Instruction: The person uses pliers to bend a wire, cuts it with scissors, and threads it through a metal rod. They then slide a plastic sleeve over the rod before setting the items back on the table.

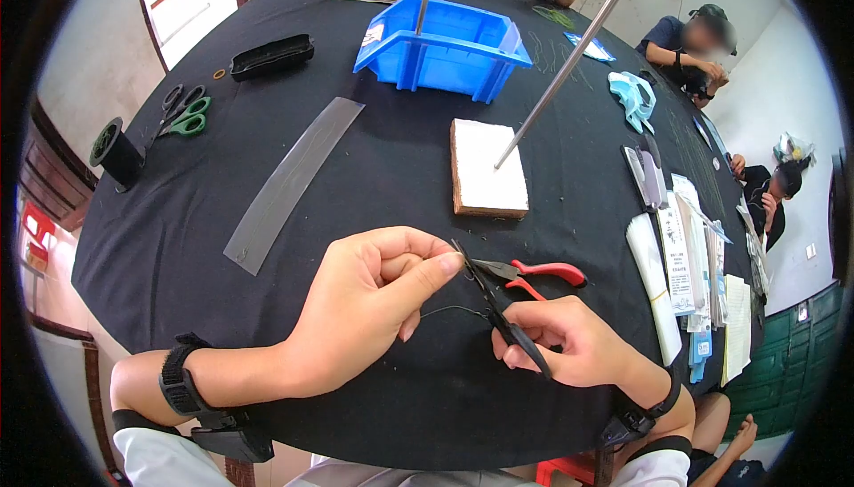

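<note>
My right hand (569, 336) grips a pair of black scissors (485, 296), their blades pointing up and to the left. The blade tips reach the thumb and forefinger of my left hand (356, 313), which are pinched together on a thin line. Part of this thin line (454, 309) curves below the left fingers towards the scissors. What sits right at the left fingertips is too small to make out. Just behind the scissors lie red-handled pliers (547, 271) on the black tablecloth.
Ahead stand a white-topped block (489, 167) with a metal rod (569, 64) and a blue bin (445, 51). To the left are a clear strip (294, 185), green scissors (189, 118) and a black spool (116, 153). Packets (676, 260) lie right. Other people sit around the table.
</note>
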### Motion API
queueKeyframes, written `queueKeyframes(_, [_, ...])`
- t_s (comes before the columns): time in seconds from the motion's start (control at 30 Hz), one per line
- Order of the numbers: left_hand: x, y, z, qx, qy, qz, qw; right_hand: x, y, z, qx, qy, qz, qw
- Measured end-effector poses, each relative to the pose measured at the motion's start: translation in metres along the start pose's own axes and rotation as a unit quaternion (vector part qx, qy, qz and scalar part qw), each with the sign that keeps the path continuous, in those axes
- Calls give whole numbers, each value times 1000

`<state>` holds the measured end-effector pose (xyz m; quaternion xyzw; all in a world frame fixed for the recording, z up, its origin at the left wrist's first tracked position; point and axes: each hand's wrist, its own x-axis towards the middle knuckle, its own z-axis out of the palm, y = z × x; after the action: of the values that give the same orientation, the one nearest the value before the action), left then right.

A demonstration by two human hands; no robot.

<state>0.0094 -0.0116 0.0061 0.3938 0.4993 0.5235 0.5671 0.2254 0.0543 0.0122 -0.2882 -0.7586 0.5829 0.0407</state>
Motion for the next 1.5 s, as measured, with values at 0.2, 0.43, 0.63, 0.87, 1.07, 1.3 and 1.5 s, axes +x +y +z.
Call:
queueKeyframes(0.2, [0, 0, 0, -11, -2, -6, 1000, 0, 0, 2, 16, 9, -6, 1000])
queueKeyframes(0.43, [1, 0, 0, -12, -1, 5, 1000, 0, 2, 3, 35, 15, -4, 999])
queueKeyframes(0.63, [1, 0, 0, 24, -5, 25, 999, -4, -7, 3, 38, 91, -8, 995])
queueKeyframes(0.87, [3, 3, 1, 114, -34, 69, 990, -1, -12, -46, -372, 274, -24, 887])
queueKeyframes(1.07, [13, 3, 12, 113, -23, 39, 993, 8, 16, -77, -388, 245, -88, 884])
queueKeyframes(1.3, [32, 12, 28, 106, -25, 53, 993, 7, 9, -83, -439, 263, -96, 854])
queueKeyframes(1.5, [41, 7, 42, 79, -30, 69, 994, 15, 4, -86, -510, 383, -77, 767])
